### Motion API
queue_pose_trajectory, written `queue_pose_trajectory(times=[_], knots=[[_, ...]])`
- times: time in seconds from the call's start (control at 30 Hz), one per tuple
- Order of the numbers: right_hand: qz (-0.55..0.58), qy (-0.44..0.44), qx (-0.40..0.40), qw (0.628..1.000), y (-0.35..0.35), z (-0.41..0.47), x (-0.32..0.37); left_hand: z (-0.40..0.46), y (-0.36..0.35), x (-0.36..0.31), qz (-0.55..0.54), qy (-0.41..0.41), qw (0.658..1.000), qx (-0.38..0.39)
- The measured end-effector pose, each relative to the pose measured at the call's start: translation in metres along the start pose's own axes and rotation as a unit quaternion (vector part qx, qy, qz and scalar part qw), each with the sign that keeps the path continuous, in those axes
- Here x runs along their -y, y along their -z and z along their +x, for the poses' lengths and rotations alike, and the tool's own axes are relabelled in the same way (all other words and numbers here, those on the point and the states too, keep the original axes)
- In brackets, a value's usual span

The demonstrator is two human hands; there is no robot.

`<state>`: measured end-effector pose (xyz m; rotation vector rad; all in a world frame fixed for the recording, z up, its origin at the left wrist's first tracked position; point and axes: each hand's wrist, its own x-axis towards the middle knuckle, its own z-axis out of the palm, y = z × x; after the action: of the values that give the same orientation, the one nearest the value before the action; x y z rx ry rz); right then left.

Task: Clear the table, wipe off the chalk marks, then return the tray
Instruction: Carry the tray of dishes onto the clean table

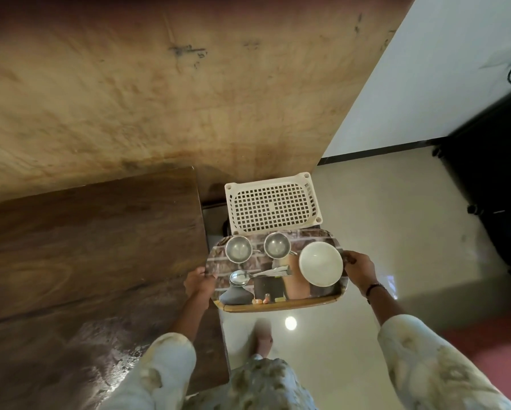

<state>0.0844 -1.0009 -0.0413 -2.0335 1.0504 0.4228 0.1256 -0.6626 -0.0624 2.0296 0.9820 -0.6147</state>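
Both arms reach forward and down, sleeves of pale patterned cloth pushed back from the forearms. Left hand [199, 282] grips the left short edge of the tray [280, 304], fingers curled round the rim, thumb side up. Right hand [360, 269] grips the right short edge likewise, fingers wrapped under; a dark band sits on that wrist. Tray is carried level in the air, off the right end of the dark wooden table [94, 232], above glossy pale floor [352, 335]. Tray has a printed picture surface and a wooden-coloured near rim. On it: two steel cups [238, 249] side by side along the far edge, both upright, handles to the right; a white bowl [320, 263] at the right end, close to the right hand's fingers; a steel spoon [240, 277] lying across the middle, bowl end to the left; a grey rounded object [233, 295] at the near-left corner, too blurred to name; small orange bits beside it on the near edge. Just beyond the tray's far edge stands a white plastic perforated crate [273, 202], base up, against the tan wall [159, 99]. Table top shows wet sheen near the left sleeve. A foot shows blurred below the tray. Dark furniture at far right.
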Motion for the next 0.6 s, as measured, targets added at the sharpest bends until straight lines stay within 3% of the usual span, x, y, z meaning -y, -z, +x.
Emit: queue_pose_trajectory(times=[0.27, 0.6], knots=[[0.042, 0.045, -0.019, 0.998, -0.023, -0.089, 0.041, -0.013, 0.103, 0.017, -0.068, -0.045, 0.996, -0.027], [0.051, 0.079, -0.026, 0.995, -0.106, -0.215, 0.095, 0.018, 0.262, 0.068, -0.105, -0.105, 0.988, -0.028]])
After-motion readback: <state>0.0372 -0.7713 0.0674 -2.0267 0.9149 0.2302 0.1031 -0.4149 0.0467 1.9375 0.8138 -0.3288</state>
